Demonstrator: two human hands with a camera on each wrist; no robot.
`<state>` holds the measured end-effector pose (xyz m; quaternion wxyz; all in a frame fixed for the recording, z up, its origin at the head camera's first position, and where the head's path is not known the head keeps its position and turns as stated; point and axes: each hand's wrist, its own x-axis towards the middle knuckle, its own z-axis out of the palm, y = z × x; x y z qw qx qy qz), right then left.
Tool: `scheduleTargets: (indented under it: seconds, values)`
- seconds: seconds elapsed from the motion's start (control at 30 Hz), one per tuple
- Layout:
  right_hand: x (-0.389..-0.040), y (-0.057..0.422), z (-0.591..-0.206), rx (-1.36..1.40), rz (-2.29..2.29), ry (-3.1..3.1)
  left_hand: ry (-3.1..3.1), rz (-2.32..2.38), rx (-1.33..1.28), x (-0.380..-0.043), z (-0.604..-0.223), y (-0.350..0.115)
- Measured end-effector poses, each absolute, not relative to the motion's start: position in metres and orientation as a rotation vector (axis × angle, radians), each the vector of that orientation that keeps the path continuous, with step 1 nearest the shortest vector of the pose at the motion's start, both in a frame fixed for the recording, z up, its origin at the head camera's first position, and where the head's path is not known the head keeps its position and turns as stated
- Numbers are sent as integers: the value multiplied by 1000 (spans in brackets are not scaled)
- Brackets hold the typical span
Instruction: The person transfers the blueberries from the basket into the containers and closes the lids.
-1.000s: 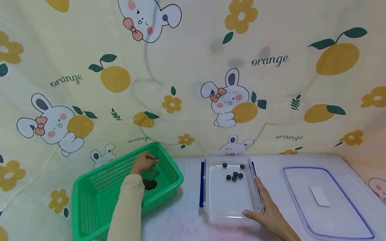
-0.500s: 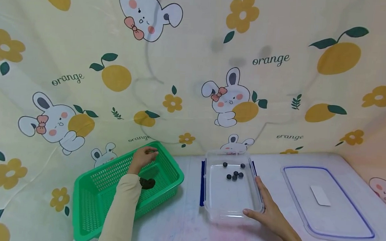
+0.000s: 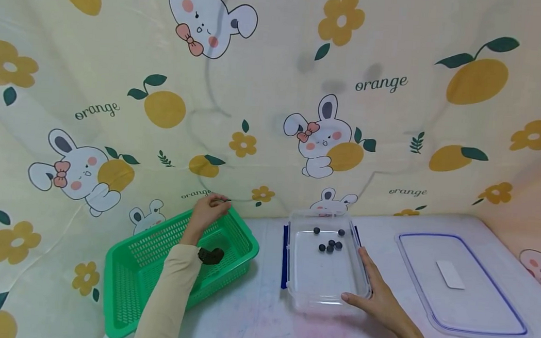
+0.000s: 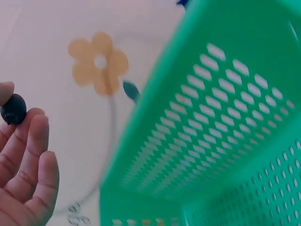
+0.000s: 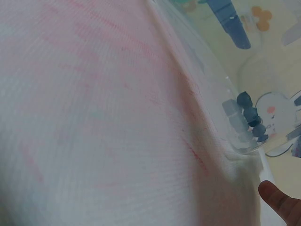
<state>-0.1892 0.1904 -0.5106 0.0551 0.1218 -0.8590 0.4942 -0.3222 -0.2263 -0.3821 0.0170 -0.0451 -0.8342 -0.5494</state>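
Observation:
My left hand [image 3: 207,214] is raised over the far rim of the green plastic basket [image 3: 124,284]. Between thumb and fingers it pinches a blueberry [image 4: 14,109], which shows its small crown in the left wrist view. On the right, a clear plastic container [image 3: 312,282] holds several blueberries [image 3: 331,243] on its floor. My right hand [image 3: 380,302] rests against that container's near right corner, thumb and fingers spread and fairly straight. In the right wrist view only the thumb [image 5: 282,202] shows, close to the container's edge. The basket's full contents cannot be made out.
To the right lies a clear lid [image 3: 480,311] with a blue seal and a white label [image 3: 450,274]. Blue side latches [image 3: 285,258] hang from the container. A patterned cloth [image 3: 266,86] rises behind the white tabletop [image 3: 242,327].
My left hand has risen out of the basket and moved slightly toward the far rim, up and right in the head view. The right hand and container stay put.

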Motion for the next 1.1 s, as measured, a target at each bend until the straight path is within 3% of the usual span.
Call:
scheduleTargets:
  seconds: [0.6,1.1]
  values:
    - [-190,191,-514,363,1506,-2611,-2485,-1686,-620,-297,-345,-135]
    - [-189,192,-511,386,1483,-2596,-2485,-1832,-574,-308,-360,-57]
